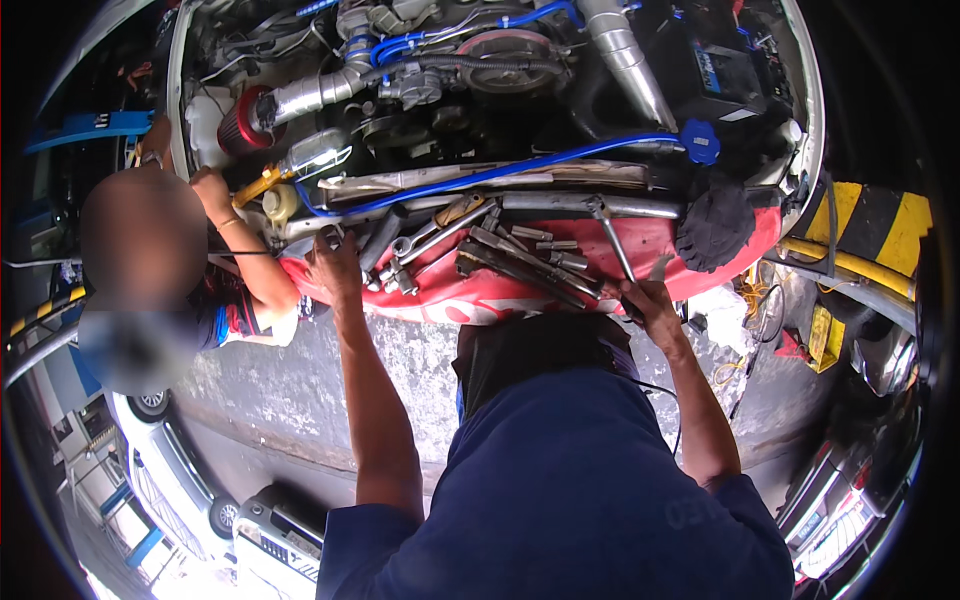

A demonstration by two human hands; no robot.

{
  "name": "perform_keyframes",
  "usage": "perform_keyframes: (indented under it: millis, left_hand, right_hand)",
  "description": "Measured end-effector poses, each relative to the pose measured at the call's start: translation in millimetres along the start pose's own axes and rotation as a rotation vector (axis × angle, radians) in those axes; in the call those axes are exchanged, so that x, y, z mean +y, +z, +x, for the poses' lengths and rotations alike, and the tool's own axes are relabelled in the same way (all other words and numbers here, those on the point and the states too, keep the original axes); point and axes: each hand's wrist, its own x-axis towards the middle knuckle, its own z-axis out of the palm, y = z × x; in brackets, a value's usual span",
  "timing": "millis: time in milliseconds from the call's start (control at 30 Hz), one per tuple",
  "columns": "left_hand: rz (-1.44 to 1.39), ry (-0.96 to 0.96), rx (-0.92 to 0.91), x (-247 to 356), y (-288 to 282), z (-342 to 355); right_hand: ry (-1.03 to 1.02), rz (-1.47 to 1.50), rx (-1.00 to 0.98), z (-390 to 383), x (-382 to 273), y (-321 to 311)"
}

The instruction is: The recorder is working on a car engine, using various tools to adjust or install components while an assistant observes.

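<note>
My right hand is closed round the dark handle end of a long ratchet wrench, whose round head points away from me toward the metal tube. My left hand is at the left end of the red cover, fingers curled round a small dark piece that I cannot make out. Between my hands, several metal sockets and wrenches lie in a loose pile on the cover. A wooden-handled tool rests at the far side of that pile.
Beyond the cover is an open engine bay with a blue hose, a battery and a red cone filter. On my left, a co-worker holds a lit work lamp. A black cloth lies at the right.
</note>
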Motion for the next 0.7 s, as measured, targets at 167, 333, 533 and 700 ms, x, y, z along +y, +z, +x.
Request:
perform_keyframes:
  millis: [167, 333, 533, 700]
  left_hand:
    - [-0.713, 0.004, 0.046, 0, -8, 10]
    - [-1.245, 0.066, -0.508, 126, -62, -41]
    - [-1.226, 0.16, -0.712, 189, -76, -75]
    - [-1.232, 0.066, -0.873, 186, -90, -67]
  right_hand:
    - [-0.108, -0.237, 0.01, -18, -44, 10]
    - [-0.327, -0.145, -0.042, -25, -57, 22]
    - [-0.103, -0.049, -0.222, -20, -79, 38]
    - [-0.092, -0.223, -0.224, -21, -84, 41]
